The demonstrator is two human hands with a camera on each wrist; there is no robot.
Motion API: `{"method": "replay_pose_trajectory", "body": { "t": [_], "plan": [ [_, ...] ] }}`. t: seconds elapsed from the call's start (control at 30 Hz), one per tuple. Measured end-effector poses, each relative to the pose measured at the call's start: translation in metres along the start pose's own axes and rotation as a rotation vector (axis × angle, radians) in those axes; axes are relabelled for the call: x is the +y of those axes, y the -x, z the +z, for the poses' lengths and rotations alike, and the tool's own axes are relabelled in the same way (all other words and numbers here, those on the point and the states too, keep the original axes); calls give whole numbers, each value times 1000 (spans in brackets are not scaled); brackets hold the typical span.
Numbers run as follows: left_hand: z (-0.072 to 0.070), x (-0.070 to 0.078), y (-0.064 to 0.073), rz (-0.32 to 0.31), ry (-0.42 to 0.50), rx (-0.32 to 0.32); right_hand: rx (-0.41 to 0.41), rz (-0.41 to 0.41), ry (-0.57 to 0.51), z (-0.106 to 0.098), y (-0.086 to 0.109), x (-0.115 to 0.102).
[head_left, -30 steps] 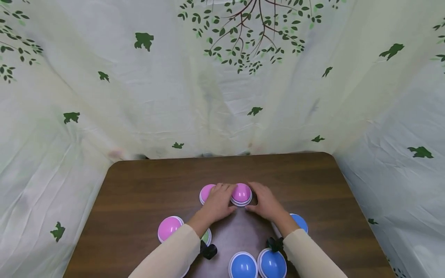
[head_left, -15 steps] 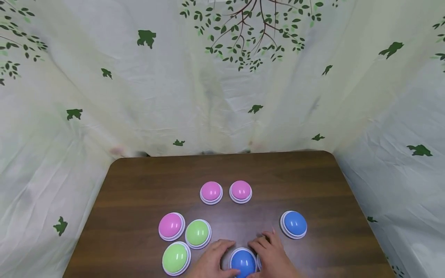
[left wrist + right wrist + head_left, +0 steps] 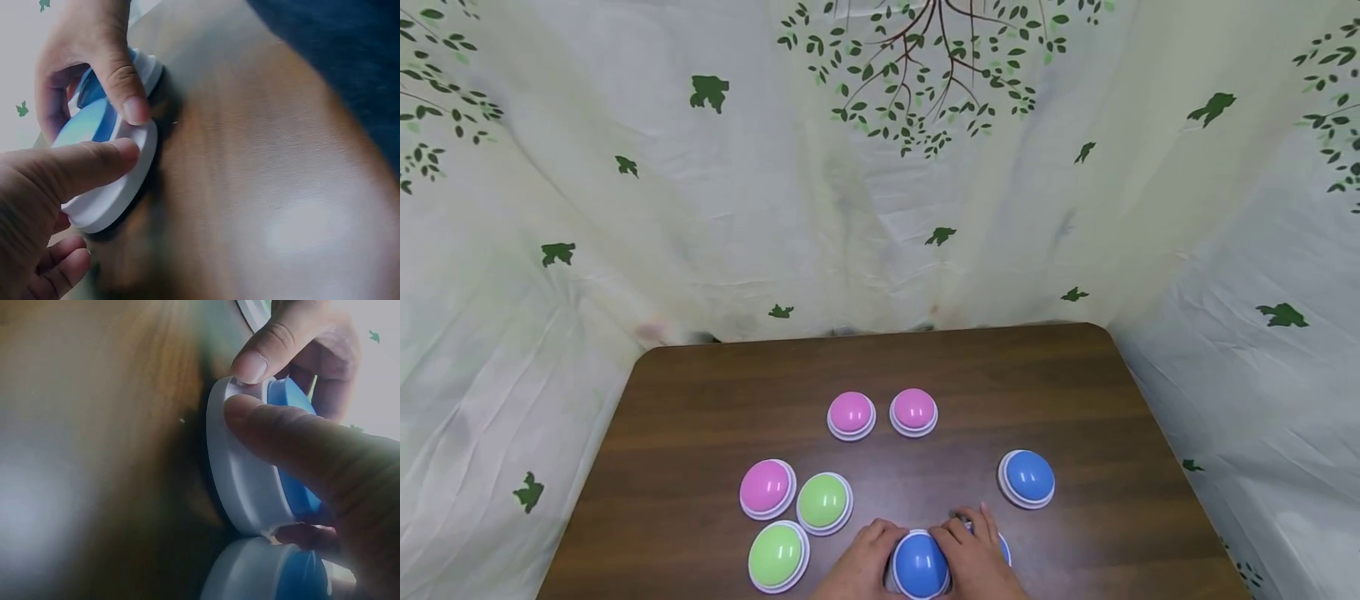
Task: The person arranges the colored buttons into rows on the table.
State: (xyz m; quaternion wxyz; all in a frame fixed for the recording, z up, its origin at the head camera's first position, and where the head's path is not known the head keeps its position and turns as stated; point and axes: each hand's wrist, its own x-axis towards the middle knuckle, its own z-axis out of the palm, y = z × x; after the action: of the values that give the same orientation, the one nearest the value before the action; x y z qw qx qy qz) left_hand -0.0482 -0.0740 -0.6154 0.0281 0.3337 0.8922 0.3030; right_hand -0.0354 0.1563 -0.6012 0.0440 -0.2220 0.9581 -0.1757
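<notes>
In the head view, a blue dome push button (image 3: 921,565) with a white base lies at the near middle of the table, between both hands. My left hand (image 3: 863,565) grips its left side, and my right hand (image 3: 976,560) grips its right side. Both thumbs press on the near side of its white base (image 3: 106,200), as the left wrist view shows. Mostly covered by my right hand, a second blue button (image 3: 1006,550) sits just to the right. The right wrist view shows that second button (image 3: 250,575) beside the gripped button's base (image 3: 240,469).
Two pink buttons (image 3: 851,414) stand farther back on the brown table (image 3: 722,392). To the left are another pink button (image 3: 767,487) and two green ones (image 3: 777,556). A third blue button (image 3: 1028,477) lies at right. Leaf-patterned white cloth (image 3: 737,208) hangs behind.
Both hands have left the right-hand pink button at the back and come nearer to the blue one. Over the last half second they have closed around its base.
</notes>
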Motion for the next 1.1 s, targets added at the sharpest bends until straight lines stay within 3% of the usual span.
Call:
{"method": "replay_pose_trajectory", "body": {
  "t": [0.1,0.23,0.33,0.43,0.6,0.73,0.87,1.1],
  "plan": [
    [-9,3,-10,-23,-23,-38,12,4,-8,-4,-3,2],
    [-25,5,-34,-34,-71,-46,91,4,-9,-17,-15,12],
    [-34,3,-63,-11,-127,-30,174,10,-7,-33,-30,23],
    [-41,-2,-101,1,-178,-42,225,26,-16,-51,-48,43],
    [-43,-6,-171,-51,-236,-129,147,127,-60,-81,-81,86],
    [-39,-8,-211,-125,-247,-184,36,209,-100,-96,-102,116],
    [-30,-9,-233,-177,-275,-201,-15,221,-129,-98,-116,136],
    [-18,-22,-246,-254,-376,-198,-84,269,-207,-84,-137,156]
  ]
}}
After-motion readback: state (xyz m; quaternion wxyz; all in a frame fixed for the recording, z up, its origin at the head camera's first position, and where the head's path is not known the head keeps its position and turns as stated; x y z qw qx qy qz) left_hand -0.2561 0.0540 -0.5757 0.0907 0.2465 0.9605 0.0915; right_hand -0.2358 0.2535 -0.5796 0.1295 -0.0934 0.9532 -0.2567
